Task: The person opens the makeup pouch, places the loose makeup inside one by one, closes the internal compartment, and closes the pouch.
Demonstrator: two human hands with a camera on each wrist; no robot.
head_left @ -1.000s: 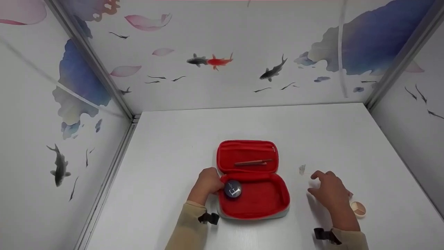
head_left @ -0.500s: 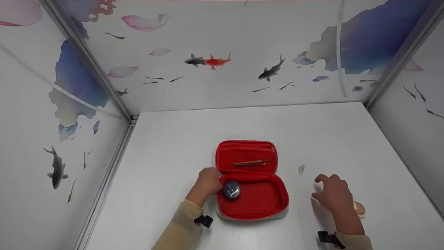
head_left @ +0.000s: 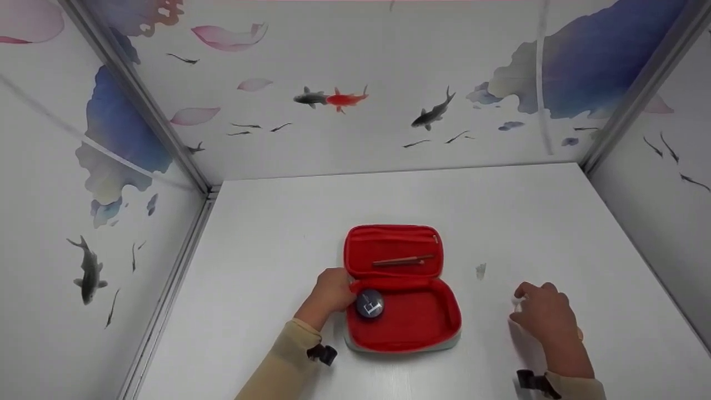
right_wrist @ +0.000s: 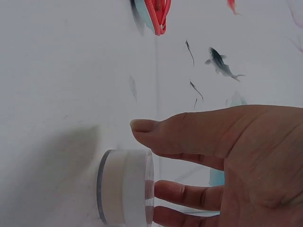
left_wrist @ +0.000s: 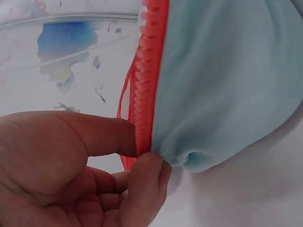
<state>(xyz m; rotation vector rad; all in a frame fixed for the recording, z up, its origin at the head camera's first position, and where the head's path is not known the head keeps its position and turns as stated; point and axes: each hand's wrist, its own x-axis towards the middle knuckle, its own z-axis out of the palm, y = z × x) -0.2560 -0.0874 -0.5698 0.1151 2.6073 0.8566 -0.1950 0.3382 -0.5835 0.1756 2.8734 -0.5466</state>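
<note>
A zip-up case (head_left: 402, 314), red inside and pale blue-green outside, lies unfolded on the table. My left hand (head_left: 332, 291) pinches its left edge; the left wrist view shows thumb and fingers on the red zipper (left_wrist: 147, 85). Inside the case are a round dark tin (head_left: 370, 304) with pale lettering and slim brown sticks (head_left: 402, 260), perhaps brushes. To the right, my right hand (head_left: 547, 314) is bent over the table. By its fingers, in the right wrist view, stands a short round jar (right_wrist: 125, 187) with a clear top; the thumb is apart from it.
A small translucent patch (head_left: 481, 271) lies on the table (head_left: 278, 239) right of the case. A tan round item (head_left: 580, 334) shows only as a sliver behind my right hand. Printed walls (head_left: 383, 133) enclose the table's back and sides.
My right hand has moved right and slightly nearer, covering most of the tan round item. My left hand keeps its pinch on the case. The view has shifted slightly.
</note>
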